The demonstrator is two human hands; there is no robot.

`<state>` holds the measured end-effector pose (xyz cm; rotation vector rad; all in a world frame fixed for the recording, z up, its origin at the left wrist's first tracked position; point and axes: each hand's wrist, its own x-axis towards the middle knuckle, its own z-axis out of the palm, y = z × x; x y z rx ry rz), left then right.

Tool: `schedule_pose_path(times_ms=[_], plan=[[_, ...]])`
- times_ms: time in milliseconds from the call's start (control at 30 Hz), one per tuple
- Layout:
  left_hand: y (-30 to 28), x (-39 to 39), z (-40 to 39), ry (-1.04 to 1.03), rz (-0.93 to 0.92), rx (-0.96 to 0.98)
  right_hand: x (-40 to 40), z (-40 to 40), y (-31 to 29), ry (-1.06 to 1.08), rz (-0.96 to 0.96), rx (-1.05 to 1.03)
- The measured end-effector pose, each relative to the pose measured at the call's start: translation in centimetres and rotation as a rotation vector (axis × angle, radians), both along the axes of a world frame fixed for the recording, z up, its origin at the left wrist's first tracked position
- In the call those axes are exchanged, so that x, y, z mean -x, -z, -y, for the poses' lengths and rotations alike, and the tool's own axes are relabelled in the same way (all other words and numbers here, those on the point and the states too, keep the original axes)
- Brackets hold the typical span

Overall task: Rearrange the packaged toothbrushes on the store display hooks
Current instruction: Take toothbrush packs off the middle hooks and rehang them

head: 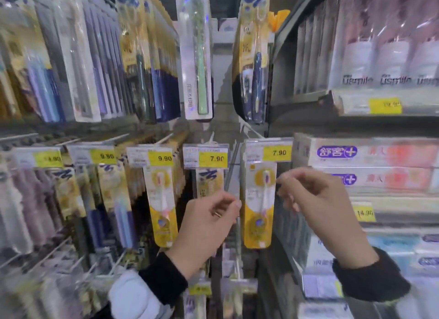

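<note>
A yellow packaged toothbrush [259, 214] hangs from a hook under a 7.90 price tag [278, 152] in the lower row. My left hand [209, 226] is at the pack's left edge, thumb and forefinger pinching it about halfway down. Higher up, my right hand [318, 202] pinches the right edge with curled fingertips. A matching yellow pack [163, 207] hangs two hooks to the left under a 9.90 tag. Between them, a gold and blue pack [211, 180] hangs under another 7.90 tag, partly hidden by my left hand.
Rows of packaged toothbrushes fill the hooks on the left and above, among them a green brush pack [199, 57] at top centre. Boxed toothpaste [370, 152] is stacked on shelves to the right. More hooks and packs hang below my wrists.
</note>
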<state>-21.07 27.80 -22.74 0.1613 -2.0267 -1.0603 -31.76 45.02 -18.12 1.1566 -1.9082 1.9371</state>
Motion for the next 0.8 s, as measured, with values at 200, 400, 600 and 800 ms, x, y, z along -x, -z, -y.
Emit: schedule_pose_path(times_ms=[200, 400, 600, 800], plan=[[2.3, 0.3, 1.2, -0.211, -0.096, -0.084, 2.1, 1.4, 5.0, 0.202, 0.114, -0.13], [1.3, 1.0, 2.1, -0.234, -0.063, -0.179, 3.1, 3.1, 6.1, 0.254, 0.089, -0.209], [-0.2, 1.9, 2.2, -0.215, -0.065, -0.256, 3.6, 4.1, 5.1, 0.248, 0.054, -0.139], [0.4, 2.0, 2.5, -0.229, -0.06, -0.256, 3.7, 4.0, 5.0, 0.178, 0.105, -0.125]])
